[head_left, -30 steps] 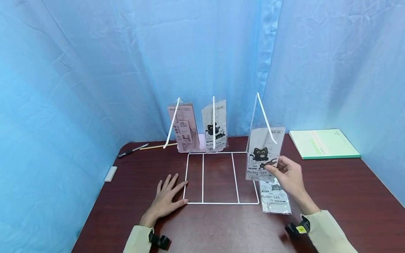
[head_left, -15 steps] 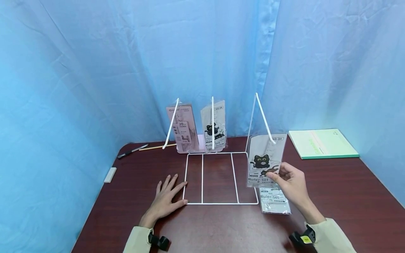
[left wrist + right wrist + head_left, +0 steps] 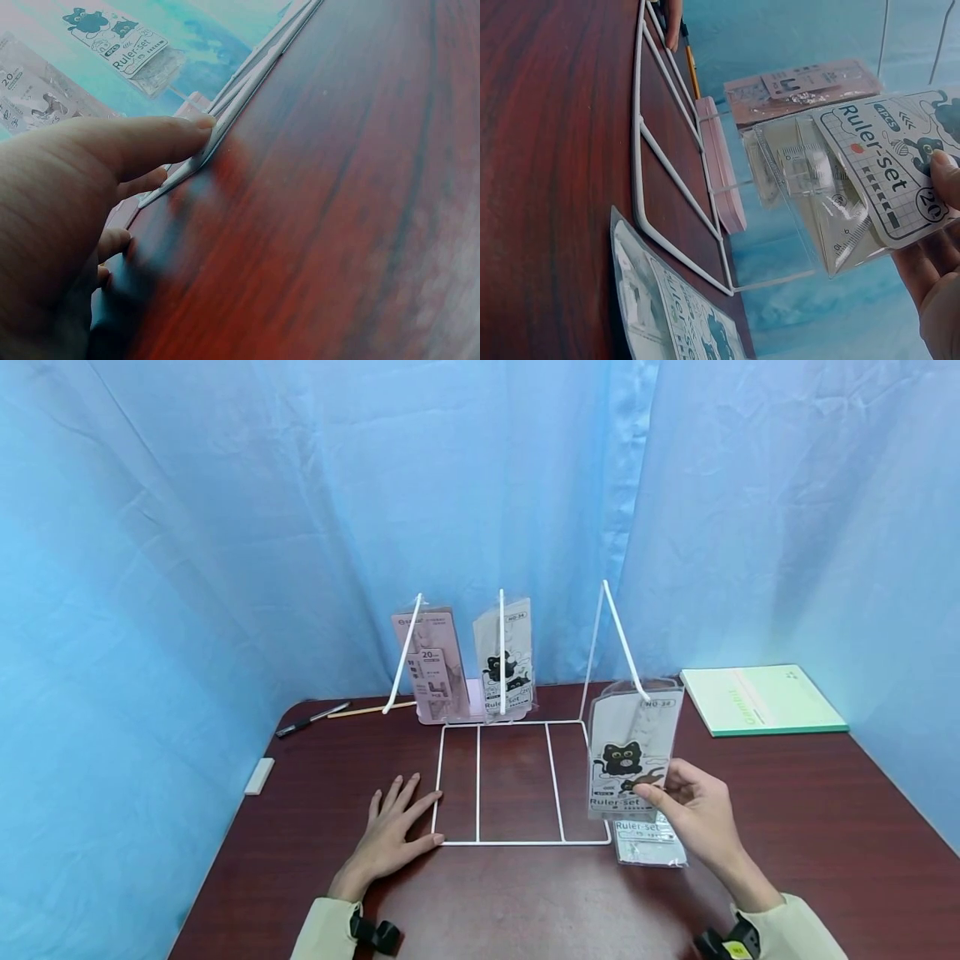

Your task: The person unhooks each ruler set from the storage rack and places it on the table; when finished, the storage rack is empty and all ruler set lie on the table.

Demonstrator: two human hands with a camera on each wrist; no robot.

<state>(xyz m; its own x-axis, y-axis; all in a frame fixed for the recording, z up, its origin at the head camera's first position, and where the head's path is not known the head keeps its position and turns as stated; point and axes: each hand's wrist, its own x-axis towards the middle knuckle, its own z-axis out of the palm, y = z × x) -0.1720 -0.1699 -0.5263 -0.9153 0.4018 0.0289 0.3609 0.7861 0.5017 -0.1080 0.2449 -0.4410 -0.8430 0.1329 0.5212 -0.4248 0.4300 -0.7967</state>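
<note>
Two packets already stand at the back of the white wire rack (image 3: 517,781): a pink ruler packet (image 3: 429,664) in the left slot and a cat ruler-set packet (image 3: 508,658) in the middle one. The right hand (image 3: 693,810) pinches a third ruler-set packet (image 3: 633,747) by its lower edge and holds it upright, just above the rack's front right corner and not yet in a slot. A fourth packet (image 3: 651,847) lies flat on the desk (image 3: 825,827) under that hand. The left hand (image 3: 393,835) lies flat with straight fingers, touching the rack's left wire. So I judge about half is done.
</note>
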